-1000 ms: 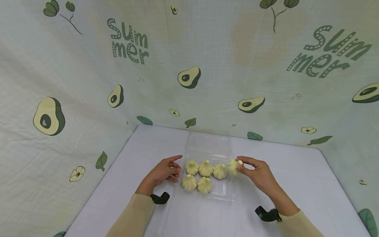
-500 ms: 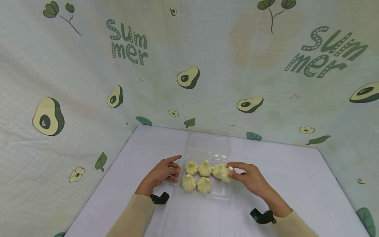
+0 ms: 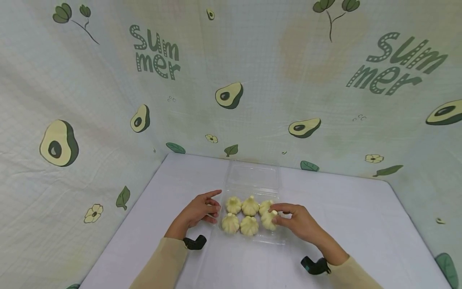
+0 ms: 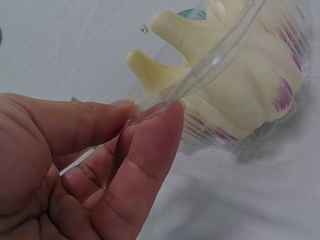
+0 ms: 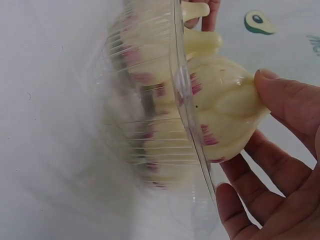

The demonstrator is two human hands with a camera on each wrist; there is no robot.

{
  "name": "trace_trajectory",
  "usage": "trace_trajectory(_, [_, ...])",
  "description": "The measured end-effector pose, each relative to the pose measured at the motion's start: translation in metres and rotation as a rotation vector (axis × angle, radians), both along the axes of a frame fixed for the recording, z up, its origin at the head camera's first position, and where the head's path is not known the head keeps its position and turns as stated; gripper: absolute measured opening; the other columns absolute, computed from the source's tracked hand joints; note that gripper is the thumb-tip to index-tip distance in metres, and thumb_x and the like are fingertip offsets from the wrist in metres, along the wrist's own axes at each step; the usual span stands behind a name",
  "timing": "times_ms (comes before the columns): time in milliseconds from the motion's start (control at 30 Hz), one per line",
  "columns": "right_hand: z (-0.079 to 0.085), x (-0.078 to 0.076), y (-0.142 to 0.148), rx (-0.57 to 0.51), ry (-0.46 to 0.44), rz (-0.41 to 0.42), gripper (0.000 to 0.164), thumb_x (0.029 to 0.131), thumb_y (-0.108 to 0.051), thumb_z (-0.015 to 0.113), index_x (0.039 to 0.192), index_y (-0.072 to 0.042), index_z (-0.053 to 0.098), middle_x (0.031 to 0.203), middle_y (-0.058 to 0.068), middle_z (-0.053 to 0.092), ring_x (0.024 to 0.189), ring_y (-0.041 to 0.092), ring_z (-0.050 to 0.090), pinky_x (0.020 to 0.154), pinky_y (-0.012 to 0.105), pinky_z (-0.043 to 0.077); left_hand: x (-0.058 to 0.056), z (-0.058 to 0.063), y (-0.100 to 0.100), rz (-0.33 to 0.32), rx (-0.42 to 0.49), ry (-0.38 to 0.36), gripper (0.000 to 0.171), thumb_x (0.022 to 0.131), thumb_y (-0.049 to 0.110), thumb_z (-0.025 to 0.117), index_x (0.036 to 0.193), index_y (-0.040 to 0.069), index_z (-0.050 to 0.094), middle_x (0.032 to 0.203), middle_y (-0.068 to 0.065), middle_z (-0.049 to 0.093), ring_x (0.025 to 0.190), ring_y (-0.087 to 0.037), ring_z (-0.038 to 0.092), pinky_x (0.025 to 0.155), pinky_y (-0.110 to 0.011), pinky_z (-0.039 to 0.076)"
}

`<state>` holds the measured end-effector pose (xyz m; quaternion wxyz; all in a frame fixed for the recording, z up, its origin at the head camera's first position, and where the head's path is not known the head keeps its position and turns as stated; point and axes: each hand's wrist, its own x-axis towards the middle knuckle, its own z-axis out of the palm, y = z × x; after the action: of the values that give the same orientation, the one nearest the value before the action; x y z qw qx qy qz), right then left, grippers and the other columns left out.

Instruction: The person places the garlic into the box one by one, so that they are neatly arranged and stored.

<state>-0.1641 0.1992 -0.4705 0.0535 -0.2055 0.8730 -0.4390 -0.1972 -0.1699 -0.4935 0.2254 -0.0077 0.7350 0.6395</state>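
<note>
A clear plastic clamshell box [image 3: 267, 240] lies with its lid folded back, and several garlic bulbs [image 3: 249, 226] sit in it in two rows. My left hand [image 3: 200, 208] pinches the box's left rim [image 4: 160, 102] between thumb and finger. My right hand [image 3: 301, 221] grips another garlic bulb [image 3: 268, 220] over the front right part of the box. In the right wrist view that held bulb [image 5: 225, 107] is at the rim, its lower part behind the clear wall. One bulb [image 3: 265, 206] in the back row is partly covered by the right hand and its bulb.
The box's clear lid [image 3: 254, 176] lies flat behind it on the white tabletop [image 3: 346, 208]. A printed cloth [image 3: 267, 100] with avocados hangs behind and at the sides. Each wrist wears a small black camera [image 3: 195, 242].
My right hand has carried its garlic bulb leftward and toward me, from beside the box's right edge to over its front right part. The left hand has stayed on the rim.
</note>
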Motion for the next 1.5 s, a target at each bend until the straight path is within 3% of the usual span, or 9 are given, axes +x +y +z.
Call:
trace_trajectory(100, [-0.003,0.0,0.0,0.003,-0.013,-0.011,0.026,0.093,-0.025,0.082,0.118,-0.02,0.08,0.132,0.007,0.073,0.129,0.038,0.065,0.103,0.058,0.054,0.0,-0.001,0.0,0.0,0.003,-0.001,0.07,0.1,0.0,0.068,0.163,0.017,0.043,0.113,-0.015,0.063,0.078,-0.019,0.067,0.067,-0.037,0.065])
trace_trajectory(367, [-0.01,0.001,0.0,-0.003,-0.026,0.007,0.026,0.093,-0.026,0.082,0.118,-0.02,0.08,0.13,0.008,0.074,0.129,0.039,0.065,0.104,0.062,0.053,0.0,0.0,0.0,-0.002,0.004,-0.011,0.071,0.1,0.0,0.068,0.164,0.017,0.042,0.114,-0.015,0.063,0.079,-0.02,0.067,0.067,-0.037,0.065])
trace_trajectory(600, [-0.014,0.002,-0.002,0.042,-0.026,-0.015,0.026,0.093,-0.027,0.082,0.118,-0.021,0.08,0.127,0.006,0.075,0.127,0.036,0.066,0.104,0.054,0.053,0.0,0.0,0.001,-0.006,0.004,-0.011,0.071,0.1,0.001,0.069,0.164,0.017,0.041,0.114,-0.015,0.063,0.078,-0.019,0.067,0.067,-0.037,0.065])
trace_trajectory(933, [-0.021,0.003,-0.003,0.03,-0.02,0.03,0.019,0.094,-0.025,0.081,0.113,-0.023,0.08,0.124,0.004,0.072,0.118,0.035,0.069,0.098,0.056,0.057,0.001,-0.001,0.0,-0.008,0.002,-0.01,0.071,0.1,0.001,0.069,0.164,0.018,0.041,0.114,-0.015,0.062,0.077,-0.019,0.067,0.067,-0.037,0.065])
trace_trajectory(1100, [-0.022,0.003,-0.003,0.045,0.007,0.054,0.018,0.095,-0.025,0.08,0.113,-0.024,0.08,0.122,0.002,0.071,0.117,0.033,0.068,0.096,0.056,0.057,0.0,-0.001,0.001,-0.008,0.004,-0.014,0.072,0.1,0.001,0.069,0.164,0.018,0.041,0.114,-0.015,0.062,0.077,-0.019,0.067,0.067,-0.037,0.065])
trace_trajectory(1333, [-0.025,0.003,-0.004,0.062,0.077,0.081,0.02,0.093,-0.021,0.082,0.113,-0.021,0.081,0.117,-0.003,0.073,0.113,0.023,0.065,0.094,0.045,0.058,-0.001,-0.001,0.001,-0.007,0.006,-0.019,0.072,0.1,0.001,0.069,0.164,0.018,0.041,0.114,-0.015,0.062,0.078,-0.019,0.067,0.067,-0.037,0.065])
trace_trajectory(1500, [-0.027,0.002,-0.005,0.068,0.079,0.086,0.02,0.093,-0.019,0.082,0.113,-0.02,0.081,0.114,-0.003,0.072,0.109,0.022,0.065,0.092,0.044,0.058,-0.001,-0.001,0.001,-0.006,0.003,-0.019,0.072,0.1,0.002,0.069,0.164,0.019,0.041,0.114,-0.015,0.062,0.077,-0.019,0.067,0.066,-0.037,0.065])
